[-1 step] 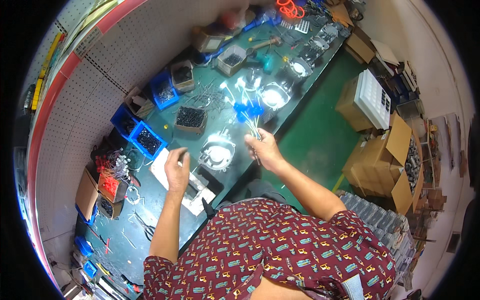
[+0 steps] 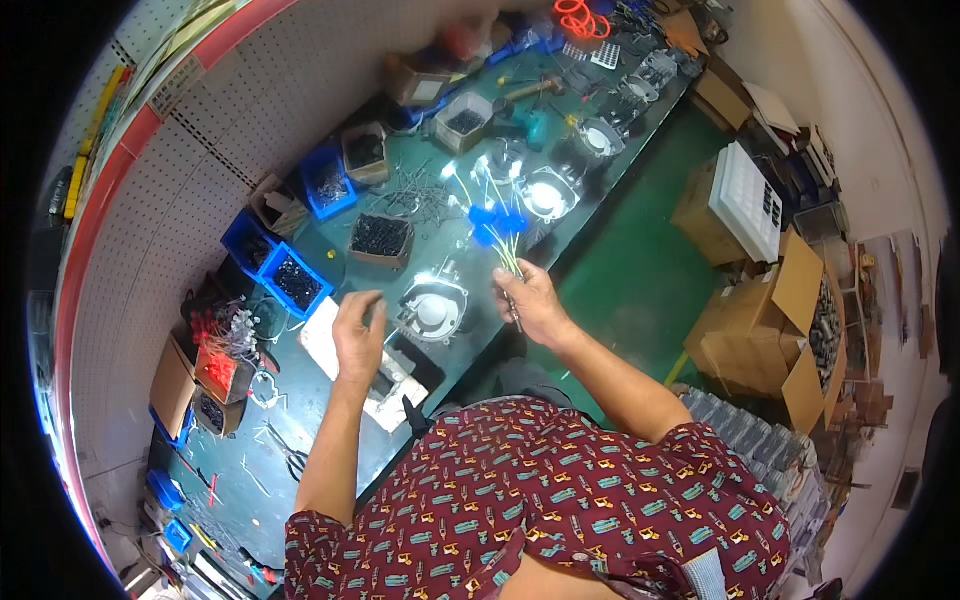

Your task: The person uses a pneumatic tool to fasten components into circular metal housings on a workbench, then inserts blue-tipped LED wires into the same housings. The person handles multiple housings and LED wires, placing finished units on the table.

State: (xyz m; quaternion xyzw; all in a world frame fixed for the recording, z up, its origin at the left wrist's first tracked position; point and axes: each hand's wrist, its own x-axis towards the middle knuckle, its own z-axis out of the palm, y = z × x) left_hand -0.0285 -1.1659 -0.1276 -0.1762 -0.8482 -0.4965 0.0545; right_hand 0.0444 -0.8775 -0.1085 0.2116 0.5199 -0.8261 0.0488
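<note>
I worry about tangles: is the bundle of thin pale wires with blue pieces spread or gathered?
Spread at the far end: wires fan out beyond the blue pieces, white tips apart, but gather in the right hand.

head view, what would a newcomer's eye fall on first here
Vivid blue pieces on thin pale wires, gripped in the right hand near picture centre, stand out first. Next come the orange-red rings at the far end of the bench, and the dark red patterned shirt along the bottom.
</note>
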